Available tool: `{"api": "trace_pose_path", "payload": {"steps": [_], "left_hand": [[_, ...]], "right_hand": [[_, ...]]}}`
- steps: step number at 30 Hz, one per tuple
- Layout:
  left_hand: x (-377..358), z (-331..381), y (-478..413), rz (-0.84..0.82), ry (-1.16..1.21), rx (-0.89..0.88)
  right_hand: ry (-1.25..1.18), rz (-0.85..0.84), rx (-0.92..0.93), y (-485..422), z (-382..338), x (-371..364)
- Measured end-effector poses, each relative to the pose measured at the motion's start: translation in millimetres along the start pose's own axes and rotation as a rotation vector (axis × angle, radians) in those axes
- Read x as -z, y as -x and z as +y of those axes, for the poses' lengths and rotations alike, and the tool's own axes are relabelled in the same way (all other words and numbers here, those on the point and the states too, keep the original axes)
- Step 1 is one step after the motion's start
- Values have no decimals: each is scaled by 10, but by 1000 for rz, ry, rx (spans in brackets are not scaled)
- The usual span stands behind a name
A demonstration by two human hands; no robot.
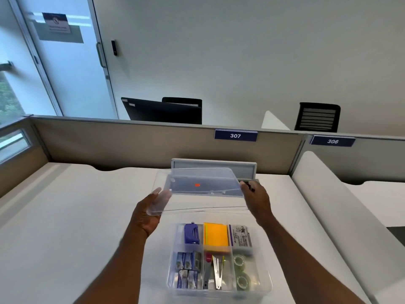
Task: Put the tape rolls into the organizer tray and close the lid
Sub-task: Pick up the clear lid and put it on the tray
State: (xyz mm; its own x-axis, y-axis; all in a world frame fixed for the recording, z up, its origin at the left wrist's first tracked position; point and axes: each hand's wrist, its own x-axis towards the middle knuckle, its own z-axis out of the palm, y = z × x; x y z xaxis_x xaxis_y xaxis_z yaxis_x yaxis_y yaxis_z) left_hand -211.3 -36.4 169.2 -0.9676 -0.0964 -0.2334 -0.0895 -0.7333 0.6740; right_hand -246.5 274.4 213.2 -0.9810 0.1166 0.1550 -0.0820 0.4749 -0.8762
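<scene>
clear lid (197, 189) held aloft — left hand (149, 213) grasping its left short edge, right hand (255, 197) its right; long axis left-to-right, matching the organizer tray (266, 284); tray lies below and nearer the person than the lid; both tape rolls (241, 270) already in the tray's right near compartment — judged next: lower the lid toward the person.

A white worktop (87, 216) carries a clear organizer tray (266, 284) near its front edge (six compartments, all with stationery in them). At the back, against the beige partition, a grey flap (213, 168) stands raised from the surface.
</scene>
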Motion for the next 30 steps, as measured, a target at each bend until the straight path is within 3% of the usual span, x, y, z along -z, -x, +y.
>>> {"api": "trace_pose_path", "payload": {"steps": [3, 8, 13, 19, 30], "left_hand": [[-14, -137, 11, -48, -3, 56], [148, -267, -10, 10, -167, 287], [194, -444, 28, 156, -627, 414], [138, -688, 188, 259, -863, 281], [164, -920, 408, 393, -1370, 51]], "right_hand": [[-307, -262, -386, -72, 198, 101], [-143, -159, -416, 22, 539, 250], [-19, -136, -400, 237, 891, 277], [508, -236, -308, 457, 1072, 216], [608, -290, -245, 708, 1292, 200]]}}
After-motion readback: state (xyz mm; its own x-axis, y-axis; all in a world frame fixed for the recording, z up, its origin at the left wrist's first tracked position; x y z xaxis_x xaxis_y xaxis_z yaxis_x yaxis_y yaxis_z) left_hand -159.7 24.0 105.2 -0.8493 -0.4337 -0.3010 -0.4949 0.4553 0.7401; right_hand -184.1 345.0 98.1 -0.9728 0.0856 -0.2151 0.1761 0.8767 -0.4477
